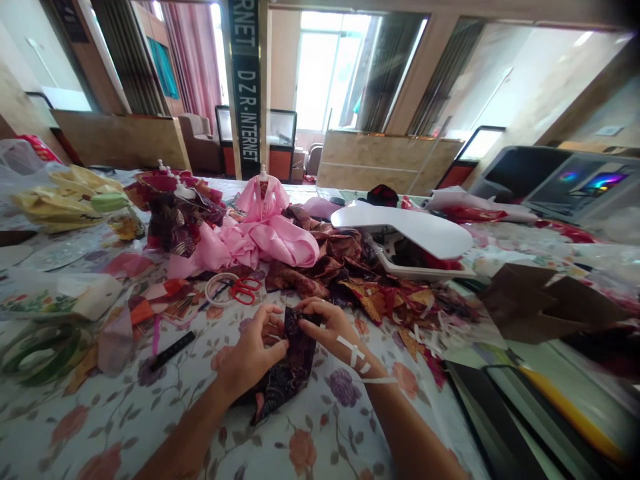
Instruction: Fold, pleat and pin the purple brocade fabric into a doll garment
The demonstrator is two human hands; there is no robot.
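A dark patterned cloth (287, 377) hangs between my hands, its lower end resting on the flowered tablecloth (345, 440). My left hand (255, 350) is closed at the cloth's left edge, thumb pointing right. At the cloth's upper right corner, my right hand (327, 323) pinches it between thumb and fingers; strips of white tape (354, 353) cross that wrist. Just beyond my hands lie red-handled scissors (245, 291) beside a white tape roll (213, 289). Pink fabric (250, 243) spreads around a small dress form (263, 183) behind them.
Fabric scraps (395, 300) and a white tray (425, 270) lie to the right, with brown folded card (545, 303) farther over. On the left are a black strip (173, 351), green tape rolls (45, 353), a jar (123, 220) and a yellow bag (65, 197).
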